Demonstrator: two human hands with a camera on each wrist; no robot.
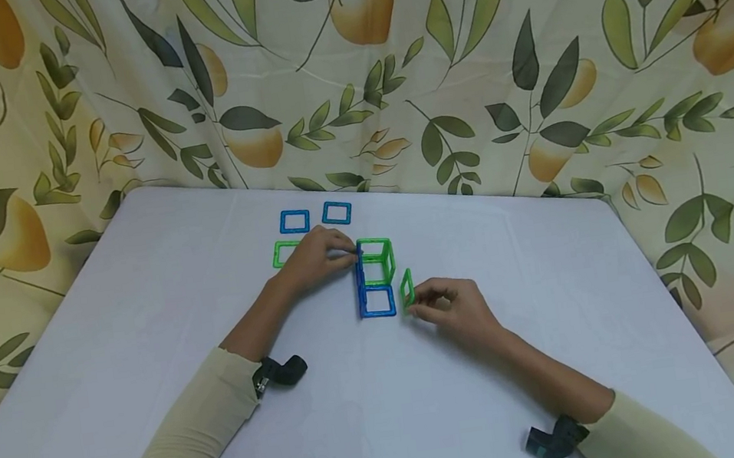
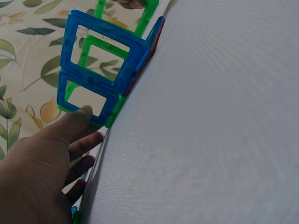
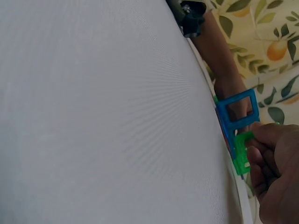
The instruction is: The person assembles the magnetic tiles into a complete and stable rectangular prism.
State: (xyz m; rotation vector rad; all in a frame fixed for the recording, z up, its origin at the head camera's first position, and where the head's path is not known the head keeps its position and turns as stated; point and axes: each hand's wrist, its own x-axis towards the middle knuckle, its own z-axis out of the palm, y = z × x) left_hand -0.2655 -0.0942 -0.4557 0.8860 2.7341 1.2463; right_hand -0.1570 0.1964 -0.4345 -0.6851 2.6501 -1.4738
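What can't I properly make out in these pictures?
Head view: the right end of the flat green frame, hidden behind the left hand.
Left wrist view: most of the right hand, cut off by the top edge.
Right wrist view: part of the held green frame, covered by the right hand.

No text, label, brand, number or sign can be read in any of the three views.
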